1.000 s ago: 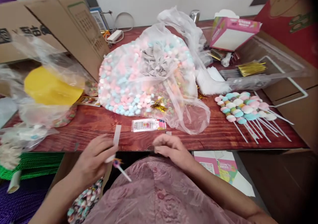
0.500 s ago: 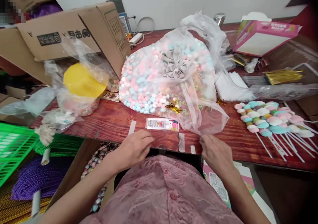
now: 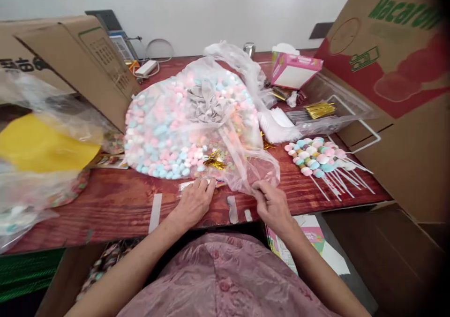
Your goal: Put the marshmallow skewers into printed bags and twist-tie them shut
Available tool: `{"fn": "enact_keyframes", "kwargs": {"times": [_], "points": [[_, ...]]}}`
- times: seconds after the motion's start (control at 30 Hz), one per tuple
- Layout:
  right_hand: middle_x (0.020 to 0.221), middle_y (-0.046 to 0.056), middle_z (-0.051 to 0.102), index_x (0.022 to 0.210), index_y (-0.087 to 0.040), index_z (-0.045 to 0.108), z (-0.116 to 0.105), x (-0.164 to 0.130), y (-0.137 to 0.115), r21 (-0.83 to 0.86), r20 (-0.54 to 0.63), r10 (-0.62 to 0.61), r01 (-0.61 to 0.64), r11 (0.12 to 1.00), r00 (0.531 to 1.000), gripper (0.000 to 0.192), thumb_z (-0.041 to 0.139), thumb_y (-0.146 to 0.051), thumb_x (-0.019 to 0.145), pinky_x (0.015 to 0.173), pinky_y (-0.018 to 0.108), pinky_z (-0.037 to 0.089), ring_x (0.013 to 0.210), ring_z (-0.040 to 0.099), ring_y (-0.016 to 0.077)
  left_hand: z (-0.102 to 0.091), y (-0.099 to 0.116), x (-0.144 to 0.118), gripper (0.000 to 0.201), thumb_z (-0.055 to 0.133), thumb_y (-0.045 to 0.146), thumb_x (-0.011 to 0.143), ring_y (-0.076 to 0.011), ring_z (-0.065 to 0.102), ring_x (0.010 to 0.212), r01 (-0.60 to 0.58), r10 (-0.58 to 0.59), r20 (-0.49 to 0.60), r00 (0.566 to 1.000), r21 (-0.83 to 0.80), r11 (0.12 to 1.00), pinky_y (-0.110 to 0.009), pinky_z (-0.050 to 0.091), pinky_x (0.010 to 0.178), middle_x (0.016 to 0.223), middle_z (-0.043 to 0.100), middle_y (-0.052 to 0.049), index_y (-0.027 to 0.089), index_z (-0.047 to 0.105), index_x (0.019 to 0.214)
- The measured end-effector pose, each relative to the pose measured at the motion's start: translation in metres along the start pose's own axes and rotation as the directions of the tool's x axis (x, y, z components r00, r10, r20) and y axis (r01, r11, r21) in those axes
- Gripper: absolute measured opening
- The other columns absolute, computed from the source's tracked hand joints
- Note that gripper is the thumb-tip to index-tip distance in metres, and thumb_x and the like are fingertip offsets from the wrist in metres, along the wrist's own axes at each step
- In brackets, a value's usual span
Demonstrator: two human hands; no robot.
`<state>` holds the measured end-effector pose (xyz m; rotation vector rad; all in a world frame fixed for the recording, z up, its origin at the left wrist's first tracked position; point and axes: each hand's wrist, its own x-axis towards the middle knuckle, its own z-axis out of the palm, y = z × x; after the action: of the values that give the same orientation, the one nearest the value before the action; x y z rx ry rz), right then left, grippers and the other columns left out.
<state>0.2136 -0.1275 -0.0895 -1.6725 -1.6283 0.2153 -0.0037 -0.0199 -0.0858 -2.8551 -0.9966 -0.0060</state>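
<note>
My left hand (image 3: 195, 203) reaches over a small printed wrapper (image 3: 185, 184) near the front of the table, fingers bent and drawn together on it. The hand covers most of the wrapper. My right hand (image 3: 272, 207) is closed, pinching the lower edge of a clear plastic bag (image 3: 265, 169). Behind both hands lies a large clear bag of pastel marshmallows (image 3: 158, 132), with crumpled grey cloth (image 3: 206, 103) on top. Gold twist ties (image 3: 215, 160) rest at its front, just beyond my hands. Colourful ring-like candies show faintly through the plastic beside them.
Marshmallow skewers (image 3: 318, 157) lie at right on the table. Behind them are a plastic tray (image 3: 351, 108) with gold ties, and a pink box (image 3: 297, 68). Cardboard boxes (image 3: 397, 167) stand at right and left. Yellow material (image 3: 49, 143) in plastic sits at left.
The view has swung right, bringing the large right-hand box into sight. My left hand has come forward onto the printed wrapper. My right hand stays at the bag's edge.
</note>
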Motion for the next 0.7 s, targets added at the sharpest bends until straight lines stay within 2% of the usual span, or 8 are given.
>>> {"fn": "enact_keyframes", "kwargs": {"times": [0.07, 0.13, 0.23, 0.33, 0.43, 0.53, 0.63, 0.7], "points": [[0.081, 0.003, 0.062, 0.086, -0.02, 0.058, -0.003, -0.001, 0.005, -0.053, 0.068, 0.004, 0.0, 0.999, 0.998, 0.017, 0.044, -0.018, 0.094, 0.068, 0.027, 0.04, 0.073, 0.057, 0.0156, -0.001, 0.002, 0.002, 0.028, 0.042, 0.01, 0.093, -0.025, 0.059, 0.092, 0.012, -0.012, 0.028, 1.0, -0.003, 1.0, -0.031, 0.047, 0.068, 0.093, 0.063, -0.011, 0.014, 0.062, 0.112], [0.087, 0.004, 0.063, 0.092, -0.02, 0.062, -0.002, -0.003, 0.008, -0.125, 0.198, -0.001, 0.026, 0.992, 0.98, 0.017, 0.046, -0.018, 0.094, 0.07, 0.028, 0.04, 0.079, 0.058, 0.0168, 0.0, 0.001, 0.005, 0.023, 0.044, 0.007, 0.09, -0.0257, 0.059, 0.092, 0.018, -0.016, 0.04, 0.999, -0.025, 1.0, -0.033, 0.047, 0.069, 0.09, 0.063, -0.012, 0.013, 0.065, 0.095], [0.093, 0.006, 0.061, 0.099, -0.021, 0.066, 0.003, -0.008, 0.007, -0.201, 0.334, -0.033, 0.105, 0.974, 0.942, 0.02, 0.048, -0.017, 0.092, 0.072, 0.029, 0.041, 0.084, 0.056, 0.0182, 0.005, -0.004, 0.007, 0.02, 0.048, 0.005, 0.086, -0.0258, 0.057, 0.09, -0.004, 0.003, -0.022, 1.0, -0.079, 0.997, -0.035, 0.047, 0.071, 0.087, 0.064, -0.012, 0.013, 0.066, 0.083], [0.086, 0.005, 0.059, 0.087, -0.02, 0.064, 0.01, -0.011, 0.004, -0.216, 0.384, -0.085, 0.179, 0.96, 0.919, 0.021, 0.045, -0.014, 0.092, 0.071, 0.029, 0.04, 0.081, 0.054, 0.0179, 0.011, -0.007, 0.005, 0.023, 0.048, 0.004, 0.085, -0.0229, 0.056, 0.083, -0.046, 0.034, -0.098, 0.995, -0.127, 0.991, -0.033, 0.045, 0.067, 0.079, 0.062, -0.01, 0.014, 0.066, 0.077], [0.082, 0.005, 0.059, 0.08, -0.019, 0.059, 0.017, -0.011, 0.005, -0.267, 0.39, -0.107, 0.224, 0.937, 0.915, 0.024, 0.041, -0.008, 0.09, 0.071, 0.03, 0.038, 0.078, 0.052, 0.0182, 0.011, -0.005, -0.001, 0.024, 0.047, 0.006, 0.088, -0.0212, 0.055, 0.079, -0.05, 0.034, -0.097, 0.995, -0.159, 0.986, -0.032, 0.043, 0.063, 0.077, 0.061, -0.009, 0.015, 0.066, 0.078], [0.078, 0.005, 0.058, 0.079, -0.019, 0.055, 0.02, -0.008, 0.007, -0.288, 0.37, -0.119, 0.235, 0.928, 0.922, 0.024, 0.038, -0.006, 0.089, 0.07, 0.03, 0.037, 0.075, 0.051, 0.0182, 0.005, -0.002, -0.005, 0.02, 0.048, 0.011, 0.09, -0.0232, 0.056, 0.085, 0.001, -0.011, -0.054, 0.998, -0.184, 0.983, -0.034, 0.045, 0.065, 0.085, 0.064, -0.009, 0.015, 0.066, 0.083], [0.074, 0.003, 0.054, 0.08, -0.02, 0.053, 0.016, -0.002, 0.001, -0.147, 0.291, -0.148, 0.197, 0.969, 0.945, 0.021, 0.038, -0.009, 0.091, 0.067, 0.029, 0.038, 0.07, 0.049, 0.0165, 0.001, -0.001, -0.007, 0.018, 0.05, 0.009, 0.088, -0.0243, 0.056, 0.09, 0.058, -0.069, -0.042, 0.997, -0.224, 0.973, -0.035, 0.048, 0.07, 0.092, 0.065, -0.009, 0.015, 0.066, 0.087], [0.075, 0.001, 0.053, 0.082, -0.02, 0.052, 0.01, 0.005, -0.008, -0.003, 0.179, -0.135, 0.137, 0.991, 0.975, 0.016, 0.042, -0.013, 0.092, 0.065, 0.027, 0.039, 0.068, 0.05, 0.0148, 0.001, -0.002, -0.006, 0.019, 0.049, 0.006, 0.086, -0.0241, 0.056, 0.091, 0.083, -0.101, -0.058, 0.993, -0.255, 0.963, -0.035, 0.049, 0.072, 0.09, 0.066, -0.009, 0.014, 0.066, 0.083]]}}
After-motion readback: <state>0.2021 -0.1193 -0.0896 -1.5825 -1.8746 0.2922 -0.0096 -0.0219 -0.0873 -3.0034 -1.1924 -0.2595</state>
